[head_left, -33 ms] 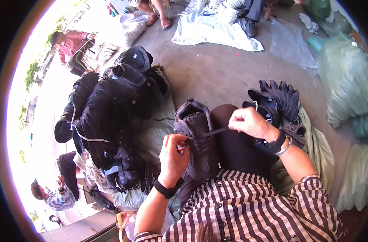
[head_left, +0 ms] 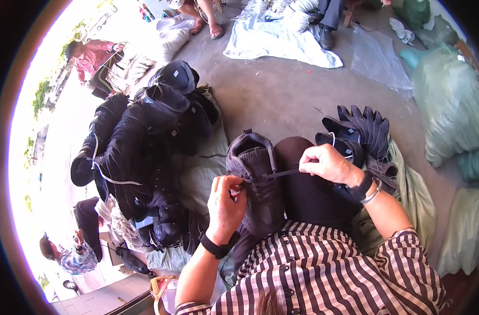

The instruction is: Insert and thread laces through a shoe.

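A dark shoe (head_left: 261, 205) rests across my lap with its heel opening facing away and its toe towards me. My right hand (head_left: 327, 163) is closed in a pinch on a dark shoelace (head_left: 285, 172), stretched out to the right from the lacing. At the shoe's left edge, my left hand (head_left: 225, 206) pinches the lace by the eyelets. Something small, red and white, peeks out between the left fingers; I cannot make out what it is.
Black shoes are heaped in a big pile (head_left: 145, 136) on my left. To the right, several dark shoes (head_left: 363, 126) stand in a row on a pale green sack (head_left: 415, 194). Stuffed green bags (head_left: 452, 100) line the far right. Other people sit at the left and far side, near a white sheet (head_left: 281, 44).
My right hand has shifted slightly down and to the right, and the stretched lace now lies a little flatter. My left hand and the shoe stay in place.
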A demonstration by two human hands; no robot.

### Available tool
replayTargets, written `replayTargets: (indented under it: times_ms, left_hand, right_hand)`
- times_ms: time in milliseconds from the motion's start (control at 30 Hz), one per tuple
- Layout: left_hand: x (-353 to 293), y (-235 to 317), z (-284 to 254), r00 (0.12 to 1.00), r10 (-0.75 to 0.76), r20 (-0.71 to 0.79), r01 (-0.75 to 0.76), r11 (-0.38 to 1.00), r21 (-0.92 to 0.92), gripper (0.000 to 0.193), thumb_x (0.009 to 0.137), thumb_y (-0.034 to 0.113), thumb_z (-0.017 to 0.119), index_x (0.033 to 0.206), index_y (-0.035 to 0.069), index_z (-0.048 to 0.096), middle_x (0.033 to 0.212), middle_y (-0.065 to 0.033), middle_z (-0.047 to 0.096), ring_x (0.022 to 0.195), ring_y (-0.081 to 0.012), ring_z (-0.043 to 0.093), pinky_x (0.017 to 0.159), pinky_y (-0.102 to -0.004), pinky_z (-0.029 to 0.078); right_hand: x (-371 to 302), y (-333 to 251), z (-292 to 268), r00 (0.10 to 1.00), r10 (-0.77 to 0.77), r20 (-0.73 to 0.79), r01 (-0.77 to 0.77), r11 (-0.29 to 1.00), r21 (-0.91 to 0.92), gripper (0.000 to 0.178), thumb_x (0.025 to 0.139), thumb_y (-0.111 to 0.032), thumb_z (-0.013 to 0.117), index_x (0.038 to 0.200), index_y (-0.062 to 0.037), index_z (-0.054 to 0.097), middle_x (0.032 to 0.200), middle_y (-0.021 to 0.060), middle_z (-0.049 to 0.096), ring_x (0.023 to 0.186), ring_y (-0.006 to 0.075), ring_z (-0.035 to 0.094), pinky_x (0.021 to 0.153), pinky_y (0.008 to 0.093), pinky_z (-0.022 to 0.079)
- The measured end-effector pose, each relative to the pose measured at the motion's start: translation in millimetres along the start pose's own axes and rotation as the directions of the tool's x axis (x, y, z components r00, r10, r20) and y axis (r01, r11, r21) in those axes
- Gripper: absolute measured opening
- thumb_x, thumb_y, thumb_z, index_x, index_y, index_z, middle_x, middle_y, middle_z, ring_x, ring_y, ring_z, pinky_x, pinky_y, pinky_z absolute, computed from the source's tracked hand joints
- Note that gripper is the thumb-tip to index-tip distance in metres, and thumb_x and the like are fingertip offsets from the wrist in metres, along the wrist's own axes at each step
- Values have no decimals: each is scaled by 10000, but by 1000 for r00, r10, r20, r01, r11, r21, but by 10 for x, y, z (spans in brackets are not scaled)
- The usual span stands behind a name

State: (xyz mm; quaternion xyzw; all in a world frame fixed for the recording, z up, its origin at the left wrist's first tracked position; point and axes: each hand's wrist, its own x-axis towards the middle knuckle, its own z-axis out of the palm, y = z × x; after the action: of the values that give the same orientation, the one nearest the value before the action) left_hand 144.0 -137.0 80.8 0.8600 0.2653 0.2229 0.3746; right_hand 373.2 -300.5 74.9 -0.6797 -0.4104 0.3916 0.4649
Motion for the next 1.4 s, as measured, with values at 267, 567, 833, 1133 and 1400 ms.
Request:
replayTargets:
  times_ms: [267,567,833,1133,1400]
  left_hand:
    - [-202,-571,-203,899,-438,-2,348,717,-604,232,981,98,427,1155,39,569,889,-50,616,567,-56,495,515,-197,447]
    - [-133,-479,-511,915,-394,-84,272,758,-592,413,914,10,469,1323,56,432,969,-45,645,736,-59,522,708,-209,442]
    - [21,-102,-17,945,-320,-66,226,787,-574,189,871,2,589,1057,13,558,878,-30,609,675,-65,501,638,-178,425]
    - [31,-75,-295,992,103,75,-117,966,230,169,771,38,694,822,33,534,768,-112,558,682,-290,571,612,-354,461]
    - [60,-177,-370,997,72,1,-71,994,84,45,876,43,588,920,34,585,772,-79,558,643,-188,537,607,-284,441]
  right_hand:
    - [-300,564,-658,900,-22,-436,-69,979,-192,193,862,-15,520,1020,26,622,768,120,684,706,183,672,647,284,509]
    - [179,-172,183,943,-238,-233,219,970,-103,181,907,-2,500,1081,1,551,837,117,676,768,169,669,693,276,534]
    - [132,-108,407,965,-232,-118,179,922,-344,114,842,-161,599,835,-49,622,737,159,641,735,347,639,668,408,505]
    - [103,-71,439,979,-166,-115,128,951,-283,105,841,-128,622,841,-24,637,670,123,640,612,244,650,580,332,491]
    - [153,-135,532,952,-258,-164,178,904,-387,107,822,-147,637,799,-42,634,694,141,638,664,316,639,610,368,500]
